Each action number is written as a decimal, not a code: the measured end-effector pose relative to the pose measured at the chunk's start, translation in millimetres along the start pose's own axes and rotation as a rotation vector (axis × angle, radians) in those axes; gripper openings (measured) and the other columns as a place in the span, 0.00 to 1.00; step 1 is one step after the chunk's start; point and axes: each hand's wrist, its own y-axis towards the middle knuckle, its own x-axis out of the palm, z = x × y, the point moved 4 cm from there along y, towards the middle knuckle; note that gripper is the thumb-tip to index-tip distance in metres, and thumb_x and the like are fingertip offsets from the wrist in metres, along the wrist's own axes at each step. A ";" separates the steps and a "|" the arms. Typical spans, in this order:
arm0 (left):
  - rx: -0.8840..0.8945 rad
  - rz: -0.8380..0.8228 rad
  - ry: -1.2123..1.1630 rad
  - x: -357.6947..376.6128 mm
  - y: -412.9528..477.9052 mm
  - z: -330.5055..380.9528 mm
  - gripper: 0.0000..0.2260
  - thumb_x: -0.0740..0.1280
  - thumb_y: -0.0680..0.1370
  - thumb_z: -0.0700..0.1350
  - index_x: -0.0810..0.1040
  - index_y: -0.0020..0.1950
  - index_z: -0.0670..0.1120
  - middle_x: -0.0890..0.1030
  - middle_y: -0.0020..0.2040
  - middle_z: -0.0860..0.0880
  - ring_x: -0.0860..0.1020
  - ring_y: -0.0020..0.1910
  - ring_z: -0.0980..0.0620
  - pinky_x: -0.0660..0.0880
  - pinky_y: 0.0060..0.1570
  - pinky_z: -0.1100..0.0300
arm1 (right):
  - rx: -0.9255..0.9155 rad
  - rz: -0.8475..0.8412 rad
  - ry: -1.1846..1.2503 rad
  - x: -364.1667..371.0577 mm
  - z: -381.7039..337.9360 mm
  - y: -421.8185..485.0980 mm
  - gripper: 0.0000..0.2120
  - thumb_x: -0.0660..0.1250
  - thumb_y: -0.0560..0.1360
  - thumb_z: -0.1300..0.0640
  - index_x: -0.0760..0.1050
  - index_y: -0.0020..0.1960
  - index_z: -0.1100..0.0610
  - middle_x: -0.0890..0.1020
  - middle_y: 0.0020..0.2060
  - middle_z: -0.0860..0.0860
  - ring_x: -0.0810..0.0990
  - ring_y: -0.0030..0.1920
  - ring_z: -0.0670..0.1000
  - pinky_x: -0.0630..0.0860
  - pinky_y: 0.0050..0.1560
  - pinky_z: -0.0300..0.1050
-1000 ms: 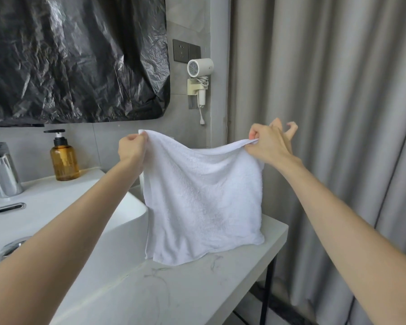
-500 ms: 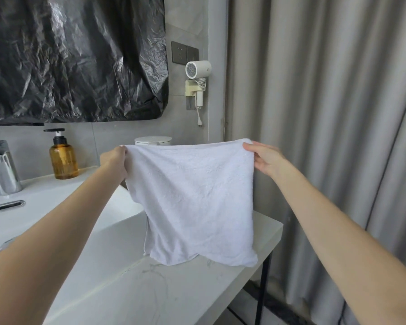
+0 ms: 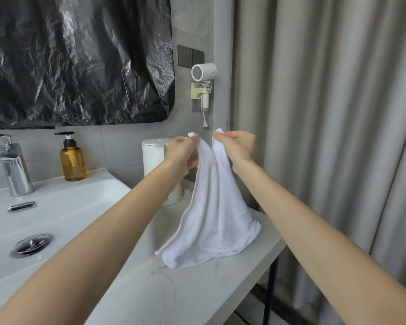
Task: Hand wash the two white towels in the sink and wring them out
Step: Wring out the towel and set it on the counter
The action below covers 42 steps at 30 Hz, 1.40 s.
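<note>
Corners of the towel pinched together, right of the sink

Left grip and right grip each pinch a top corner, hem on the surface. The towel looks dry, though that's hard to tell; washing and wringing seemingly remain. Half a second ago it hung spread wide.

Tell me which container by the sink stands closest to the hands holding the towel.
The white kettle, partly hidden behind the left hand; the amber pump bottle stands well to its left, nearer the faucet.
</note>
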 end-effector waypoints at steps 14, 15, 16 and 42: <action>-0.064 -0.332 0.053 7.9 -17.0 -2.5 0.33 0.42 0.84 0.60 0.77 0.66 0.40 0.75 0.67 0.44 0.80 0.56 0.46 0.73 0.64 0.51 | -0.069 -0.344 0.004 -1.3 -6.7 -16.3 0.10 0.76 0.71 0.57 0.80 0.50 0.58 0.85 0.42 0.50 0.83 0.42 0.41 0.78 0.45 0.31; -0.074 -0.381 0.028 7.5 -18.4 -2.0 0.34 0.40 0.83 0.61 0.76 0.67 0.40 0.74 0.68 0.44 0.79 0.57 0.46 0.74 0.63 0.52 | -0.079 -0.340 0.012 -3.0 -7.5 -14.9 0.10 0.75 0.71 0.58 0.80 0.50 0.59 0.85 0.44 0.52 0.84 0.45 0.45 0.79 0.51 0.36; -0.085 -0.422 -0.006 7.4 -19.8 -1.0 0.34 0.39 0.83 0.61 0.75 0.68 0.41 0.74 0.67 0.44 0.78 0.58 0.47 0.75 0.60 0.53 | -0.099 -0.336 0.009 -4.1 -8.7 -13.2 0.09 0.74 0.72 0.60 0.81 0.51 0.61 0.85 0.46 0.54 0.85 0.48 0.48 0.80 0.56 0.43; 0.627 0.075 0.886 -5.6 62.9 57.5 0.09 0.76 0.70 0.51 0.87 0.45 0.48 0.85 0.41 0.41 0.73 0.37 0.54 0.72 0.38 0.57 | 0.060 -0.164 0.253 -6.7 11.2 110.5 0.10 0.66 0.77 0.63 0.78 0.58 0.61 0.78 0.39 0.52 0.74 0.39 0.47 0.81 0.44 0.41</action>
